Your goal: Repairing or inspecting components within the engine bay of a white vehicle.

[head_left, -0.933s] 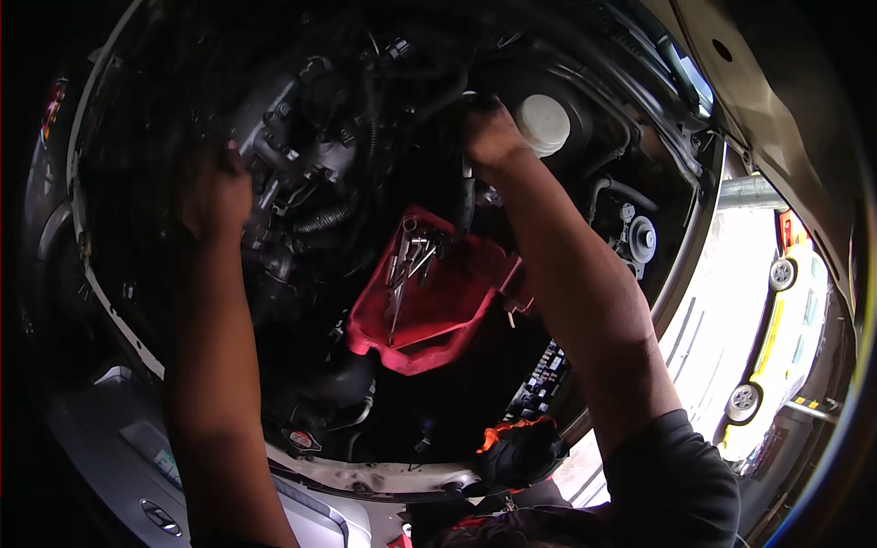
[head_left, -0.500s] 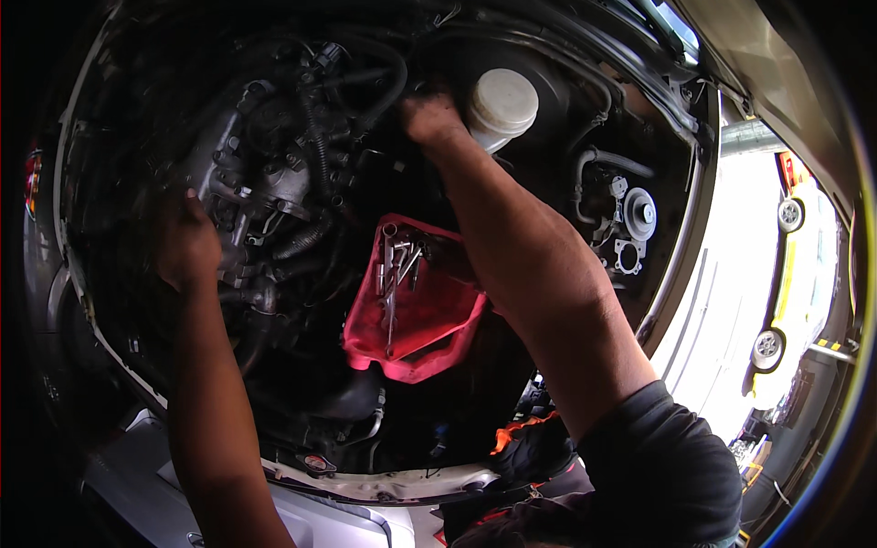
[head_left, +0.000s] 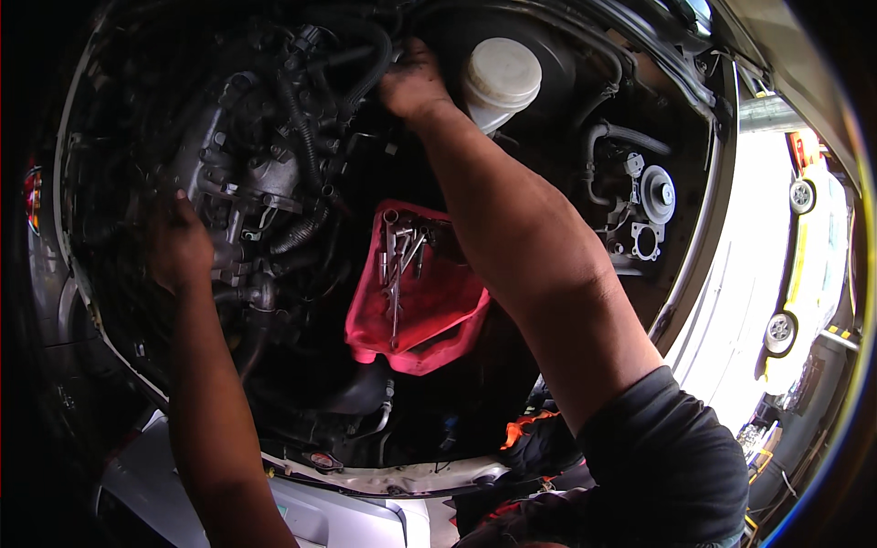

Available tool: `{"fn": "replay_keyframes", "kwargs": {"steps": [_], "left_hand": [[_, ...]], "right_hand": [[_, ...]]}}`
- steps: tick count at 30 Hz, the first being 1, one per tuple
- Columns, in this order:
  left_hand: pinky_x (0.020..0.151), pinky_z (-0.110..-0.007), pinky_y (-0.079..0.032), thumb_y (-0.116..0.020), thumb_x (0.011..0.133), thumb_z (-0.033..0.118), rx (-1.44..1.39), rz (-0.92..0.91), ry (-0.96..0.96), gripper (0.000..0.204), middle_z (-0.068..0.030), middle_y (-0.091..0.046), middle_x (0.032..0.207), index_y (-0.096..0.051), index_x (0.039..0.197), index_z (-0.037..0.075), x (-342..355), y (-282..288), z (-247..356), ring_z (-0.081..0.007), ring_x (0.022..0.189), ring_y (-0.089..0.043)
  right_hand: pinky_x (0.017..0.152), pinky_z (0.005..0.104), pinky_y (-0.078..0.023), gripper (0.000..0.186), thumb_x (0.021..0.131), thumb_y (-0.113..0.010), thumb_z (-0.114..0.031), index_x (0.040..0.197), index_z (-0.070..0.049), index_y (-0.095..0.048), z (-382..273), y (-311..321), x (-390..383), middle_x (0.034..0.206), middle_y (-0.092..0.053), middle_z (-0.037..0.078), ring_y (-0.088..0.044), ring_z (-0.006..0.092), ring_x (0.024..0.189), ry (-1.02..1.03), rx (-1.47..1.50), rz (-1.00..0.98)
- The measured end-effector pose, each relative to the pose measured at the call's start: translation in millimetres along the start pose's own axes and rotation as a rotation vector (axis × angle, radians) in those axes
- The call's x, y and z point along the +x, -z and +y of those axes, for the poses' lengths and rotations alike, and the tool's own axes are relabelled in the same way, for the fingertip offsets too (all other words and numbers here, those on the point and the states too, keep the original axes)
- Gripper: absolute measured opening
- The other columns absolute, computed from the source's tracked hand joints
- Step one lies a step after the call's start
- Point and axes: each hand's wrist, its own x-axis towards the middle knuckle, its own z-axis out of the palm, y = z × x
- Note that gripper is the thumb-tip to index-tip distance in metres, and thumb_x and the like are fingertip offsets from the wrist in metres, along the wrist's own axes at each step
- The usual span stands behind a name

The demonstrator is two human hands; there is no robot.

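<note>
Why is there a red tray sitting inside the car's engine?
That red tray does look odd: it rests tilted among the engine parts, with loose metal tools lying in it. Nothing looks spilled or broken.

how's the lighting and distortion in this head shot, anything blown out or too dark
Head view: daylight at the right is blown out around the yellow car; the engine bay near the left hand sits in deep shadow; the red tool tray is clear; fisheye bends edges near the rim.

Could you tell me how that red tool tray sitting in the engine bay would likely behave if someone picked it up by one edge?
The red tool tray looks like thin moulded plastic, so it would probably flex somewhat. The loose wrenches lying in it would likely slide and make it heavier than it looks. It rests tilted on uneven engine parts, so a push might tip it.
</note>
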Motion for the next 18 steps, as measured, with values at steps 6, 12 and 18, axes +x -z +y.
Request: {"fn": "replay_keyframes", "kwargs": {"steps": [6, 12, 18], "left_hand": [[0.105, -0.044, -0.042, -0.039, 0.096, 0.061, -0.024, -0.010, 0.055, 0.067, -0.0156, -0.052, 0.142, -0.054, 0.139, 0.012, -2, 1, 13, -0.0365, 0.129, -0.051], [0.104, -0.045, -0.042, -0.041, 0.095, 0.061, -0.006, -0.004, 0.060, 0.066, -0.0145, -0.054, 0.140, -0.054, 0.138, 0.013, -1, 0, 1, -0.0377, 0.127, -0.052], [0.104, -0.045, -0.043, -0.043, 0.094, 0.060, 0.024, -0.024, 0.081, 0.066, -0.0125, -0.053, 0.142, -0.053, 0.139, 0.013, -1, 3, 14, -0.0375, 0.125, -0.053]], "right_hand": [[0.107, 0.0315, -0.037, 0.030, 0.087, -0.053, -0.013, 0.112, -0.018, -0.069, 6, -2, 14, 0.114, -0.070, 0.001, -0.059, 0.0219, 0.116, -0.435, 0.973, -0.004], [0.085, 0.0288, -0.052, 0.026, 0.084, -0.071, -0.012, 0.105, -0.002, -0.061, -15, 16, 14, 0.096, -0.072, 0.006, -0.068, 0.0165, 0.089, -0.656, 1.282, 0.173], [0.078, 0.0291, -0.053, 0.031, 0.081, -0.077, -0.015, 0.104, -0.001, -0.061, -3, 15, 16, 0.092, -0.071, 0.006, -0.065, 0.0123, 0.084, -0.619, 1.314, 0.235]]}}
